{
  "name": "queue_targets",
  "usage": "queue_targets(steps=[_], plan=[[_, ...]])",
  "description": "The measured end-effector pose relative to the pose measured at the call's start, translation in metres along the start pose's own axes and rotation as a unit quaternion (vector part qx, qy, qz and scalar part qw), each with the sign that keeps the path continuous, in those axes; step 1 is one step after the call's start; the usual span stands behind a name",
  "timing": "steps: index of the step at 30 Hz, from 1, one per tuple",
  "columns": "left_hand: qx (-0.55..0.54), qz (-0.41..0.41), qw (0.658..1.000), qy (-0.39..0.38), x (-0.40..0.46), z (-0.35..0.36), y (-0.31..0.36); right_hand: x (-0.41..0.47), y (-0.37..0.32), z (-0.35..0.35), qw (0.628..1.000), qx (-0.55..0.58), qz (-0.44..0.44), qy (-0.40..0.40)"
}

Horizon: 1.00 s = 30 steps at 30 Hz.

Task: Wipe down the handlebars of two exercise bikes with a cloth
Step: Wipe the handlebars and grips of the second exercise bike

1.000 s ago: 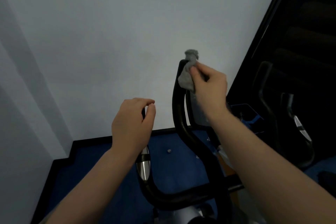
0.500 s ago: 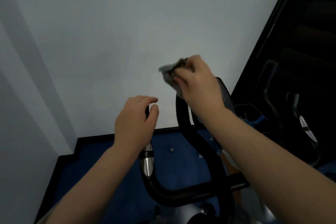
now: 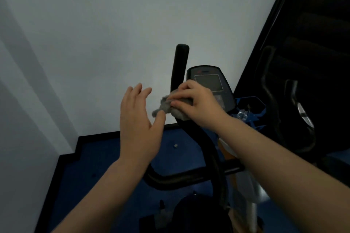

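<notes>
My right hand (image 3: 196, 103) grips a grey cloth (image 3: 166, 108) against the upright right bar of the near bike's black handlebar (image 3: 180, 66), about halfway down it. The bar's rounded tip stands bare above the hand. My left hand (image 3: 139, 119) hovers just left of the cloth with fingers straight and spread, holding nothing, its thumb close to the cloth's hanging corner. It hides the handlebar's left bar. The second bike's black handlebar (image 3: 269, 89) shows dimly at the right.
The near bike's console (image 3: 210, 83) sits right behind my right hand. The handlebar's crossbar (image 3: 181, 178) curves below my wrists. A white wall fills the view ahead, blue floor (image 3: 98, 166) below it. A dark panel (image 3: 312, 24) backs the second bike at the right.
My right hand has slid the cloth down from the bar's tip to its middle. My left hand has let go of the left bar and opened, moving toward the cloth.
</notes>
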<state>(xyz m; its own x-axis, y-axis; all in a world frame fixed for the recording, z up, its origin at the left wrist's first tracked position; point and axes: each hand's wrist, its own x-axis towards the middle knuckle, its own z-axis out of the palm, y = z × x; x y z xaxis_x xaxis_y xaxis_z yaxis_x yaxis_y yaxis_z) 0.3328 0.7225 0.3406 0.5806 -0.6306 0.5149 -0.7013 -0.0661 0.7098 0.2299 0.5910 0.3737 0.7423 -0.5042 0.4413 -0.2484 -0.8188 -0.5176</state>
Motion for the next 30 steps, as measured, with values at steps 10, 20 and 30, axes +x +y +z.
queue_targets(steps=[10, 20, 30], plan=[[-0.08, -0.044, 0.978, -0.188, -0.086, 0.007, 0.039, -0.098, 0.017, -0.032, 0.991, 0.105, 0.042, -0.074], [0.167, -0.012, 0.955, -0.243, -0.121, 0.01, 0.05, -0.189, 0.001, -0.032, 0.979, 0.151, 0.137, -0.016], [0.142, -0.027, 0.958, -0.248, -0.118, 0.006, 0.05, -0.177, 0.017, -0.016, 0.979, -0.133, 0.143, 0.063]])
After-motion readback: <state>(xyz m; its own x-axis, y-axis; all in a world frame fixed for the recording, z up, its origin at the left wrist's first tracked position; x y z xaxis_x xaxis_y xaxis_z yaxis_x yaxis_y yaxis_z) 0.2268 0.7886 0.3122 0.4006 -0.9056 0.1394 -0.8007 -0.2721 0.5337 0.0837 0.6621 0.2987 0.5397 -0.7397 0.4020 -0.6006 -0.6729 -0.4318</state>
